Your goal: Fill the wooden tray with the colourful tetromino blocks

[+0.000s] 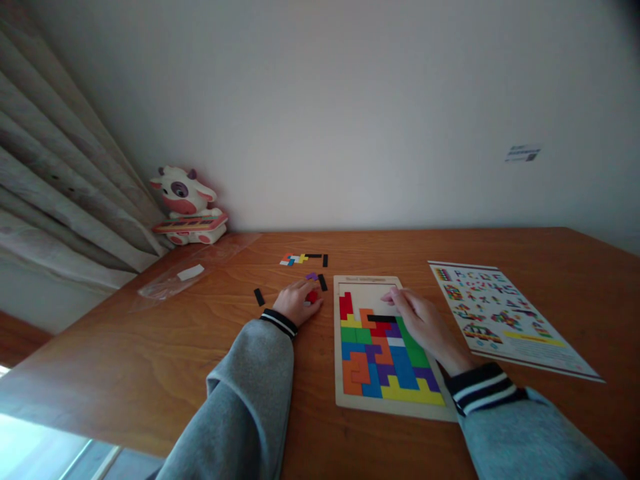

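Note:
A wooden tray (339,373) holds colourful block pieces, packed in its lower part and along both sides; bare board shows near the top. My right hand (417,320) is over the tray's right side, thumb and fingers brought together near the bare part; what they pinch, if anything, is too small to tell. Left of the tray, my left hand (295,301) rests on the table with curved fingers around a red piece (312,297). A purple piece (311,276) and a black piece (323,283) lie just beyond it. Another black piece (259,297) is to its left.
Farther back lies a group of small pieces (295,260). A printed pattern sheet (505,313) is right of the tray. On the left are a clear plastic bag (165,287) and a toy cow (187,207) by the curtain. The wooden table (150,373) meets the wall.

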`<action>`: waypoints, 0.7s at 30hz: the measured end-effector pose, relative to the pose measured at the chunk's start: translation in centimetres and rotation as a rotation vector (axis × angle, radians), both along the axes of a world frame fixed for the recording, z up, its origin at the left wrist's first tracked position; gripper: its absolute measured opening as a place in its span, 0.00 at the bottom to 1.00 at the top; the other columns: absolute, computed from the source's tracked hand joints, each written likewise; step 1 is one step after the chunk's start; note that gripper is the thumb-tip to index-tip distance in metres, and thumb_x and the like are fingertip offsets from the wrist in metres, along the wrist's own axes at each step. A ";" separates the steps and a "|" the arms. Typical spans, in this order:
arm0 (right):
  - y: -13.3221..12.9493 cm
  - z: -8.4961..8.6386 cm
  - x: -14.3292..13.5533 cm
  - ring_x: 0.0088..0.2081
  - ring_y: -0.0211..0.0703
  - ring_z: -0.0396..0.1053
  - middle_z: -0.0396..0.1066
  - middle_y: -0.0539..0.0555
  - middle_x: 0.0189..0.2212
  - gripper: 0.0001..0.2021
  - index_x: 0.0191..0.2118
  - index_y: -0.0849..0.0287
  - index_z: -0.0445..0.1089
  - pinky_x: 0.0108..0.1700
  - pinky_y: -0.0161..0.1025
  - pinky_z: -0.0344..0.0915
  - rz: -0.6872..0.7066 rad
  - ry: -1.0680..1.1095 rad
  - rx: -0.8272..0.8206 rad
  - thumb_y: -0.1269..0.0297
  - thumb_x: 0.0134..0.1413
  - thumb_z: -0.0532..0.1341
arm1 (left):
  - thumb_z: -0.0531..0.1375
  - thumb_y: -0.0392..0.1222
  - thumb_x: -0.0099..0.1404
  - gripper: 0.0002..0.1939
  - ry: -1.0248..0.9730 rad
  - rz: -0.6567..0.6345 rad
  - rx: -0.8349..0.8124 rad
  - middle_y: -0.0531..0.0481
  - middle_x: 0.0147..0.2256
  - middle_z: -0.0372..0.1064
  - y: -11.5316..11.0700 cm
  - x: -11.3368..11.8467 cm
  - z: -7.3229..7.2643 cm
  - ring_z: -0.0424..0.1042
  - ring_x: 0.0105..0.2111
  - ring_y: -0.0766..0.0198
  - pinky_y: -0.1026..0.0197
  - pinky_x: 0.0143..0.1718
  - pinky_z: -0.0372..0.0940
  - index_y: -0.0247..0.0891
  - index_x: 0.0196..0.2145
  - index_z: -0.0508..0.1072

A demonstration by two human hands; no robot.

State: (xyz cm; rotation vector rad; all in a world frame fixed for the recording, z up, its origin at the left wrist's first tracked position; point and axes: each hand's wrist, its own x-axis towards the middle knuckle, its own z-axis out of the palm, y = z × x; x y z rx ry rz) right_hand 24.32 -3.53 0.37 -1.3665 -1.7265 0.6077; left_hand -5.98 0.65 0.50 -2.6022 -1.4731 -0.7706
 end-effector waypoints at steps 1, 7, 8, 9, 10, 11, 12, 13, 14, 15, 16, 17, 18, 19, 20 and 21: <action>0.0 0.0 0.0 0.43 0.50 0.73 0.77 0.59 0.40 0.23 0.38 0.56 0.74 0.48 0.47 0.66 -0.001 0.000 -0.001 0.47 0.66 0.48 | 0.64 0.42 0.61 0.13 -0.028 -0.012 0.015 0.48 0.42 0.76 0.0 0.0 0.0 0.76 0.43 0.58 0.57 0.46 0.71 0.41 0.44 0.73; -0.2 0.3 0.0 0.41 0.50 0.73 0.77 0.58 0.39 0.20 0.38 0.57 0.74 0.44 0.45 0.66 -0.001 -0.030 0.017 0.49 0.66 0.50 | 0.63 0.41 0.62 0.13 -0.211 -0.188 0.199 0.45 0.43 0.75 -0.7 0.7 0.9 0.76 0.44 0.59 0.57 0.48 0.73 0.40 0.45 0.73; -0.3 0.6 -0.1 0.40 0.49 0.73 0.77 0.57 0.38 0.19 0.39 0.57 0.74 0.43 0.44 0.67 0.012 -0.035 0.029 0.49 0.65 0.51 | 0.63 0.41 0.63 0.13 -0.233 -0.224 0.235 0.45 0.43 0.75 -1.0 1.1 1.1 0.76 0.44 0.59 0.57 0.48 0.73 0.39 0.45 0.73; -0.5 0.9 -0.3 0.40 0.48 0.73 0.77 0.56 0.38 0.18 0.39 0.56 0.74 0.41 0.43 0.67 0.030 -0.036 0.037 0.50 0.65 0.52 | 0.63 0.41 0.63 0.13 -0.248 -0.259 0.265 0.45 0.43 0.75 -1.3 1.6 1.3 0.76 0.44 0.59 0.57 0.48 0.73 0.40 0.46 0.73; -0.7 1.3 -0.5 0.39 0.48 0.73 0.77 0.56 0.37 0.17 0.39 0.56 0.74 0.41 0.43 0.67 0.053 -0.033 0.039 0.50 0.64 0.53 | 0.63 0.41 0.63 0.13 -0.261 -0.291 0.289 0.45 0.43 0.75 -1.6 2.1 1.4 0.76 0.44 0.60 0.57 0.47 0.73 0.40 0.46 0.72; -0.9 1.7 -0.8 0.39 0.47 0.73 0.77 0.55 0.37 0.16 0.39 0.56 0.74 0.40 0.42 0.67 0.084 -0.028 0.032 0.50 0.64 0.54 | 0.63 0.41 0.63 0.13 -0.272 -0.325 0.305 0.45 0.43 0.75 -2.0 2.7 1.5 0.76 0.43 0.61 0.58 0.47 0.73 0.40 0.46 0.72; -1.1 2.1 -1.1 0.39 0.46 0.73 0.77 0.55 0.37 0.16 0.39 0.56 0.74 0.40 0.41 0.67 0.121 -0.025 0.014 0.51 0.63 0.55 | 0.63 0.40 0.63 0.13 -0.279 -0.363 0.316 0.45 0.44 0.74 -2.4 3.3 1.6 0.76 0.44 0.61 0.58 0.47 0.73 0.40 0.46 0.72; -1.4 2.4 -1.4 0.38 0.46 0.73 0.77 0.55 0.37 0.15 0.39 0.56 0.74 0.40 0.41 0.67 0.160 -0.023 -0.008 0.51 0.63 0.56 | 0.63 0.39 0.64 0.12 -0.286 -0.405 0.324 0.45 0.44 0.74 -2.9 4.0 1.6 0.75 0.44 0.61 0.58 0.47 0.73 0.40 0.46 0.72; -1.6 2.7 -1.7 0.38 0.45 0.73 0.77 0.54 0.36 0.15 0.39 0.56 0.75 0.39 0.40 0.67 0.199 -0.024 -0.030 0.51 0.62 0.57 | 0.62 0.38 0.64 0.11 -0.289 -0.454 0.326 0.45 0.44 0.74 -3.3 4.6 1.6 0.75 0.45 0.61 0.59 0.47 0.73 0.40 0.45 0.72; -1.8 2.9 -1.9 0.37 0.45 0.73 0.78 0.54 0.36 0.15 0.39 0.56 0.75 0.38 0.39 0.67 0.238 -0.025 -0.051 0.52 0.61 0.57 | 0.62 0.37 0.64 0.11 -0.285 -0.504 0.323 0.44 0.45 0.73 -3.7 5.1 1.6 0.74 0.47 0.61 0.59 0.48 0.73 0.40 0.46 0.71; -2.0 2.9 -2.1 0.36 0.44 0.73 0.78 0.53 0.35 0.14 0.39 0.56 0.75 0.37 0.39 0.67 0.272 -0.023 -0.068 0.52 0.61 0.58 | 0.61 0.37 0.65 0.11 -0.279 -0.551 0.318 0.44 0.46 0.73 -4.1 5.6 1.7 0.74 0.48 0.61 0.58 0.48 0.73 0.39 0.46 0.71; -2.1 2.9 -2.3 0.35 0.43 0.72 0.78 0.53 0.35 0.13 0.39 0.56 0.75 0.36 0.39 0.66 0.303 -0.020 -0.080 0.53 0.60 0.59 | 0.61 0.36 0.65 0.12 -0.271 -0.592 0.309 0.43 0.46 0.72 -4.5 6.0 1.7 0.73 0.49 0.60 0.58 0.49 0.73 0.39 0.47 0.70; -2.1 2.8 -2.4 0.34 0.43 0.72 0.78 0.53 0.34 0.12 0.40 0.56 0.75 0.36 0.38 0.66 0.331 -0.017 -0.086 0.54 0.60 0.60 | 0.61 0.36 0.66 0.12 -0.264 -0.627 0.298 0.42 0.47 0.72 -4.8 6.4 1.8 0.73 0.49 0.59 0.58 0.49 0.73 0.38 0.47 0.70; -2.2 2.7 -2.4 0.34 0.43 0.72 0.78 0.52 0.34 0.11 0.40 0.56 0.75 0.36 0.38 0.66 0.355 -0.014 -0.090 0.56 0.60 0.60 | 0.60 0.35 0.66 0.12 -0.260 -0.657 0.289 0.41 0.47 0.71 -5.1 6.6 1.8 0.73 0.50 0.59 0.58 0.49 0.73 0.37 0.48 0.69; -2.2 2.5 -2.4 0.34 0.43 0.72 0.78 0.52 0.34 0.10 0.40 0.56 0.76 0.36 0.38 0.66 0.371 -0.009 -0.092 0.57 0.59 0.60 | 0.60 0.35 0.66 0.13 -0.257 -0.677 0.282 0.41 0.47 0.71 -5.3 6.8 1.9 0.72 0.50 0.59 0.58 0.50 0.73 0.37 0.48 0.69; -2.1 2.4 -2.5 0.35 0.43 0.72 0.78 0.52 0.34 0.10 0.39 0.57 0.76 0.37 0.38 0.67 0.379 0.000 -0.094 0.58 0.59 0.60 | 0.60 0.35 0.66 0.13 -0.253 -0.682 0.276 0.40 0.48 0.71 -5.4 6.9 1.9 0.72 0.50 0.59 0.58 0.50 0.72 0.36 0.49 0.68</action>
